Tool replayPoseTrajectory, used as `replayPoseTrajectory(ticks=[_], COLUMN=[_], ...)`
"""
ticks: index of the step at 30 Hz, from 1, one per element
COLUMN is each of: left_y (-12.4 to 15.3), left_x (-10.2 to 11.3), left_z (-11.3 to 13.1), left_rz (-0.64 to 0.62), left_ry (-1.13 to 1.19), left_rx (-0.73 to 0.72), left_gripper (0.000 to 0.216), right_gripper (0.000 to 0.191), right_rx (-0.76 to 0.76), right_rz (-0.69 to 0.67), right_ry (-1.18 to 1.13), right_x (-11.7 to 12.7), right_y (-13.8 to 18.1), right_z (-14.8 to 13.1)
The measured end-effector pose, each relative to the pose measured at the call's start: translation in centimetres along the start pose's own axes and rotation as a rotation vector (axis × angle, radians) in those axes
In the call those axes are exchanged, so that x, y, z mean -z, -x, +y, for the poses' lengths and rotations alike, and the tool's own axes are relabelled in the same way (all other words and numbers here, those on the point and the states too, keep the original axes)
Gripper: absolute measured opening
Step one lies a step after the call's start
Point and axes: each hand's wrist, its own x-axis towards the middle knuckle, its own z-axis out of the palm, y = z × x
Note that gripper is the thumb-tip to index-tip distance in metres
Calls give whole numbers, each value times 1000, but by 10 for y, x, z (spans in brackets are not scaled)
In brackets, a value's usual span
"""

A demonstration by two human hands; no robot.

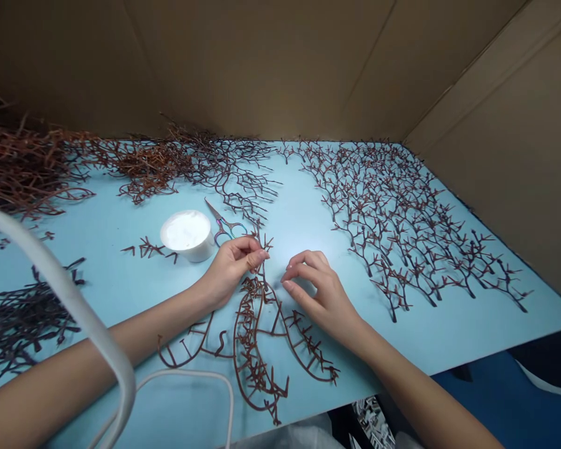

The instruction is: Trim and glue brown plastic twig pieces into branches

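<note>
Pinches the brown branch (249, 337) at its top with the left hand (231, 267), just below the scissors (222, 226). Rests the right hand (318, 290) beside it, fingers curled, gripping nothing. Could snap a thin prong, or drag its tangled lower loops off the blue table's (449, 337) near edge, if tugged hard.

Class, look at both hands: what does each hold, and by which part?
The left hand pinches a brown branched twig near its top end, between thumb and fingertips. The right hand appears empty, fingertips beside the twig.
</note>
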Motion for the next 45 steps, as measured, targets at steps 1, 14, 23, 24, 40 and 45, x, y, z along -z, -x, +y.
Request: replayPoseTrajectory(ticks=[1, 14, 23, 24, 40, 45], left_y=[0, 3, 2, 2, -18, -21], left_x=[0, -3, 1, 2, -51, -69], left_z=[0, -1, -5, -7, 18, 14], left_rz=[-2, -58, -109, -102, -461, -560], left_ry=[5, 13, -15, -33, -183, -296], left_rx=[2, 15, -16, -24, 332, 378], left_gripper=[17, 22, 22, 21, 32, 38], right_gripper=[10, 6, 5, 5, 11, 8], right_rx=[5, 115, 170, 161, -145, -205], right_rz=[3, 8, 106, 114, 504, 547], right_ry=[-1, -51, -55, -53, 55, 185], right_x=[0, -15, -19, -19, 16, 23], right_y=[0, 4, 5, 5, 55, 70], right_z=[-1, -5, 0, 0, 17, 26])
